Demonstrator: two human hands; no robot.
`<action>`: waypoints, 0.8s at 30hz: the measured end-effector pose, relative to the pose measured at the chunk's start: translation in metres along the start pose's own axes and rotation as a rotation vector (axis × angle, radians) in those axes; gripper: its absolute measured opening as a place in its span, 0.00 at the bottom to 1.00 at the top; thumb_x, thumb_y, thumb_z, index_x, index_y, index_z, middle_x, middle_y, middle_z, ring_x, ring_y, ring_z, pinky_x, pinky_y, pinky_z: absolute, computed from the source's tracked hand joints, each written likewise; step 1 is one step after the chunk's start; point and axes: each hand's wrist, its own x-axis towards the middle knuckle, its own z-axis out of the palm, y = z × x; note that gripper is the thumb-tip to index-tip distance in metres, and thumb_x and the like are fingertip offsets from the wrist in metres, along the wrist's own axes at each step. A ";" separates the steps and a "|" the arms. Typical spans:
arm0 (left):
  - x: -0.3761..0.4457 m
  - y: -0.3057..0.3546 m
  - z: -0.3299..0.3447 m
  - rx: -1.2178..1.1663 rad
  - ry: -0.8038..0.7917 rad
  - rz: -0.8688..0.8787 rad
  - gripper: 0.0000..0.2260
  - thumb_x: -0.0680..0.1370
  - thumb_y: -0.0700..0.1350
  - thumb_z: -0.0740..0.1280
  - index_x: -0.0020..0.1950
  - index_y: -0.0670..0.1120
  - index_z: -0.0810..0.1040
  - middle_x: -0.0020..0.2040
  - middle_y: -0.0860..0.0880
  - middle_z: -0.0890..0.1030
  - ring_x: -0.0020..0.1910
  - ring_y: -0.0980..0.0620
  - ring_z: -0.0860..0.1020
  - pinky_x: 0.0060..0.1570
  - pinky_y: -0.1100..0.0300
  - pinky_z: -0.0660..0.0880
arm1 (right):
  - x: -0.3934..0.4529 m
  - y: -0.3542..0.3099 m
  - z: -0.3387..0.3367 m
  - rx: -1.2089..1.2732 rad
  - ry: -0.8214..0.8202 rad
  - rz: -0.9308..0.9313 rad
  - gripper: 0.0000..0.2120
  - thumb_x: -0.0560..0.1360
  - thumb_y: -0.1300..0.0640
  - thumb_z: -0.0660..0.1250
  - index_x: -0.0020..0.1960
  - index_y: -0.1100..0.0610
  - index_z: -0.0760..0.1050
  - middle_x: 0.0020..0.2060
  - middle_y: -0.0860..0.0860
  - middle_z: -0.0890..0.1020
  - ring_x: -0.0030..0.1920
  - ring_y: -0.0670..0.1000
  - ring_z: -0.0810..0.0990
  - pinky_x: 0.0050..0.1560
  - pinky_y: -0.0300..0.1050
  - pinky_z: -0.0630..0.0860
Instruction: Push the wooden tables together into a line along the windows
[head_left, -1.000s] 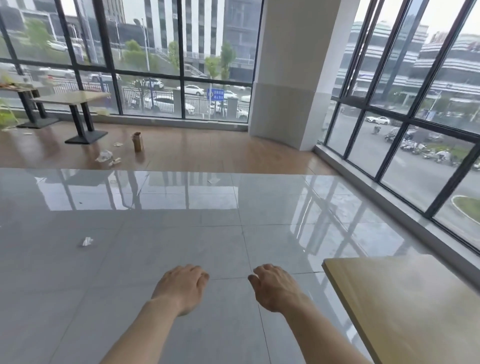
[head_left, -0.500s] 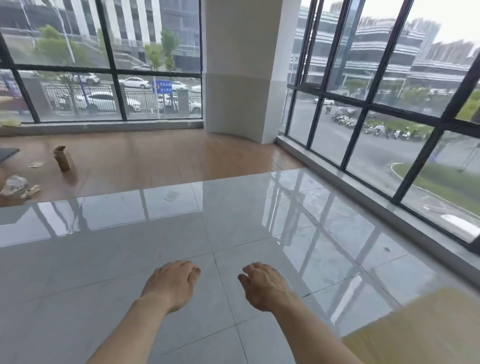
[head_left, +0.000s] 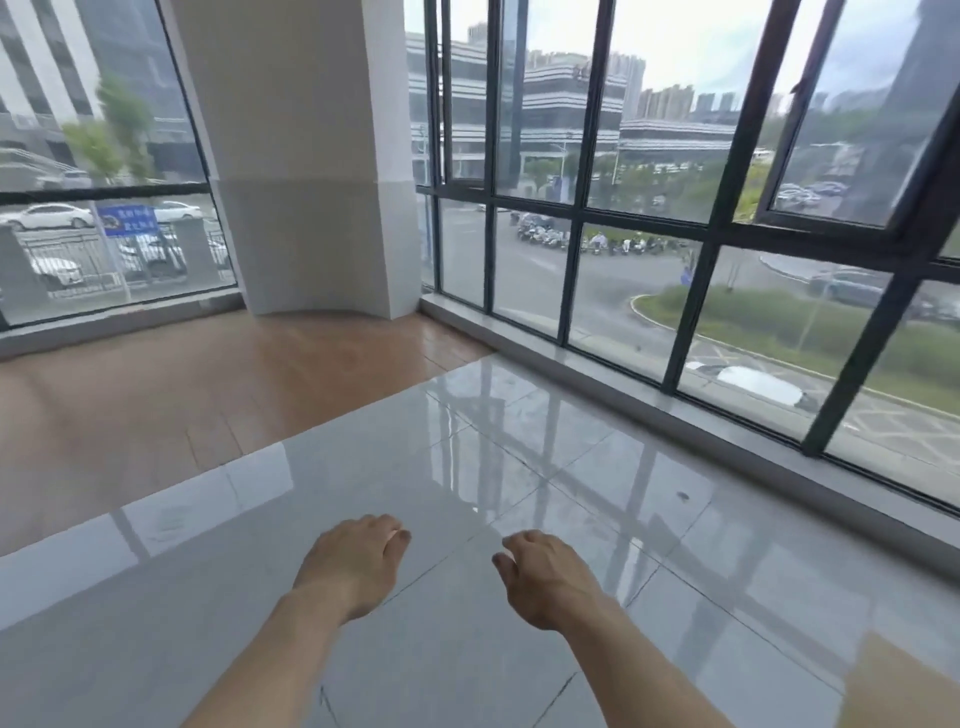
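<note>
A corner room is shown, floored with glossy grey tiles (head_left: 467, 519) that give way to brown wood planks (head_left: 182, 395) farther off, with a white square pillar (head_left: 306, 182) in the corner and tall black-framed windows (head_left: 701, 234) running along the right side. Both arms are held out over the tiles; the left hand (head_left: 353, 564) and the right hand (head_left: 550, 579) are seen palm down with fingers loosely curled, and nothing is held or touched by either. Only a corner of a light wooden table top (head_left: 904, 686) is caught, at the lower right edge of the view, beside the window sill. It lies to the right of and nearer than both hands, so the right hand is the closer one. Its long axis cannot be told from so small a part. A turn to the right is judged necessary before any push can be begun.
</note>
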 end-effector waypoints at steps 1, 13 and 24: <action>0.027 0.016 -0.002 0.001 -0.006 0.032 0.22 0.85 0.57 0.48 0.76 0.55 0.68 0.73 0.55 0.72 0.71 0.49 0.69 0.70 0.54 0.65 | 0.012 0.014 -0.012 0.019 0.024 0.038 0.24 0.86 0.45 0.49 0.77 0.54 0.66 0.75 0.52 0.70 0.75 0.54 0.66 0.74 0.48 0.61; 0.283 0.274 0.061 0.132 -0.220 0.679 0.22 0.86 0.56 0.48 0.78 0.56 0.65 0.76 0.56 0.69 0.74 0.51 0.68 0.71 0.55 0.63 | 0.076 0.241 -0.079 0.195 0.184 0.731 0.25 0.85 0.44 0.48 0.76 0.54 0.67 0.74 0.52 0.71 0.74 0.56 0.68 0.73 0.50 0.65; 0.269 0.532 0.182 0.268 -0.483 1.395 0.21 0.85 0.58 0.48 0.75 0.56 0.68 0.74 0.55 0.72 0.72 0.51 0.69 0.69 0.56 0.65 | -0.046 0.337 -0.061 0.451 0.361 1.445 0.23 0.86 0.46 0.48 0.75 0.53 0.69 0.74 0.53 0.70 0.73 0.59 0.68 0.72 0.55 0.67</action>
